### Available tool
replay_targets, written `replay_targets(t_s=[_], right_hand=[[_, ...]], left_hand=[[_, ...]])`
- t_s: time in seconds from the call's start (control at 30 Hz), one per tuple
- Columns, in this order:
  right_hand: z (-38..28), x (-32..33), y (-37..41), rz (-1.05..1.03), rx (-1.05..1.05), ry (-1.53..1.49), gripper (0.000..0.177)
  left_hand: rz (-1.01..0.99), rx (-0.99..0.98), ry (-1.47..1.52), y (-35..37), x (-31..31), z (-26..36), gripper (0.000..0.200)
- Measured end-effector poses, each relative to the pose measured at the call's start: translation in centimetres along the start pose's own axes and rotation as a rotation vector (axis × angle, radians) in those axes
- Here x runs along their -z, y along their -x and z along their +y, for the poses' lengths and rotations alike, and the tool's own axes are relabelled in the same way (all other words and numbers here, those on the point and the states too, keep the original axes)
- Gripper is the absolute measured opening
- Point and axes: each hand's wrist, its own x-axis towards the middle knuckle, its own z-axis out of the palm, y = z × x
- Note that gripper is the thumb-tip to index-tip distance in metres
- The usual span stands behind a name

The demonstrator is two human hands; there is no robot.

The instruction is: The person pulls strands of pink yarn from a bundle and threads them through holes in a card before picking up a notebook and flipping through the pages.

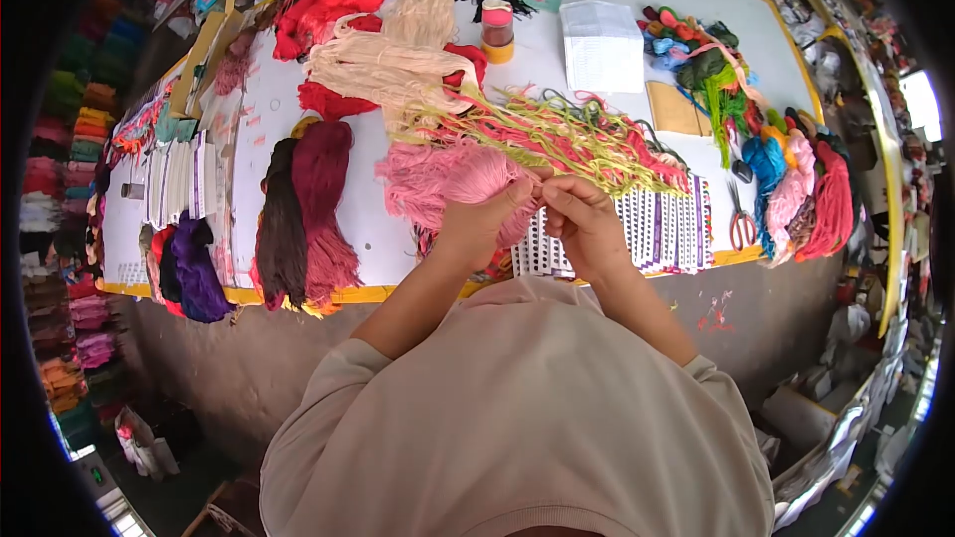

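Observation:
My left hand (pixel 484 224) is closed on the right end of a pink skein of thread (pixel 443 179), with the rest of it spread over the table to the left. Beside it, my right hand (pixel 587 224) is pinched, its fingertips meeting those of my left hand at the skein's edge. Whatever sits between the right fingertips is too small to make out. Just beyond both hands lies a heap of red, pink and yellow-green strands (pixel 587 139). Under the right hand are rows of white thread cards with dark holes (pixel 637 229).
Cream skeins (pixel 388 70) and red skeins (pixel 323 5) lie at the back. Dark brown and maroon hanks (pixel 323 199) hang over the front edge at left. A thread cone (pixel 497 30), paper sheets (pixel 603 45), scissors (pixel 741 224) and coloured skeins (pixel 831 199) are also on the table.

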Motion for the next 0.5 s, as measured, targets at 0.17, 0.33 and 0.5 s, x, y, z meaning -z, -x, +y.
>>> replay_targets(t_s=[0.17,0.33,0.5], right_hand=[[0.7,-0.2,0.9,-0.008,0.021,-0.027,0.008],[1.3,-0.7,1.3,-0.003,0.038,-0.079,0.009],[1.3,-1.1,1.6,-0.022,0.001,-0.136,0.008]], left_hand=[[-0.013,0.013,-0.017,0.9,-0.4,0.6,0.021],[-0.034,-0.003,-0.033,1.6,-0.2,0.6,0.018],[-0.023,-0.005,0.019,1.9,0.3,0.2,0.020]])
